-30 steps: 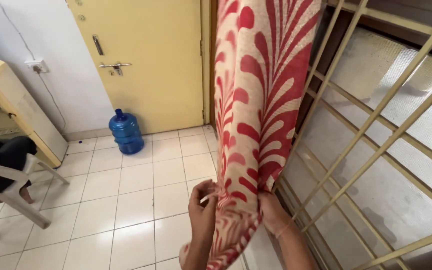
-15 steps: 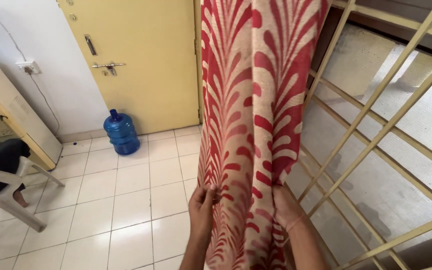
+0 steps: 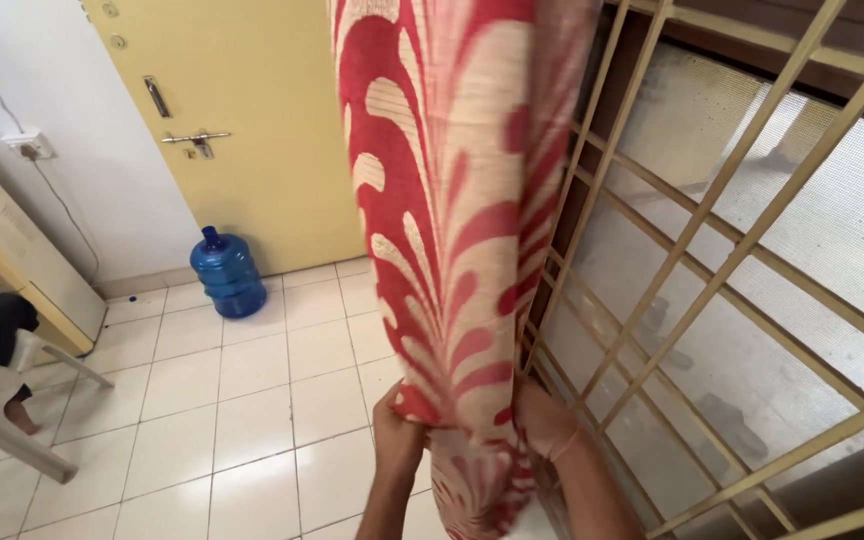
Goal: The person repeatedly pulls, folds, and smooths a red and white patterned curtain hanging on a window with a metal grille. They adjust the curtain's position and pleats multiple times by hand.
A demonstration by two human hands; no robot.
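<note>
Fingers [image 3: 398,428] of the left hand [image 3: 395,440] were curled tight into the lower part of the red-and-cream curtain [image 3: 452,200], pinching a fold of cloth near its left edge. On the other side the right hand [image 3: 549,420] pressed against the same fabric, its fingers wrapped in behind the cloth; most of them were hidden, so they seemed to be closed on it, though the grip itself could not be seen clearly. Both hands sat at about the same height, with the gathered cloth bunched between them.

That curtain hung down from beyond the top edge of the view, drawn into a thick column with a leaf-like pattern, and its bottom end trailed below the hands toward the white tiled floor [image 3: 252,400]. Just to its right stood a cream metal window grille [image 3: 732,230] with frosted glass behind it.

Farther back, a blue water jug [image 3: 227,285] rested on the floor against the yellow door [image 3: 252,120]. Along the left edge, part of a white plastic chair [image 3: 12,400] showed, with someone's dark-clad leg on it.
</note>
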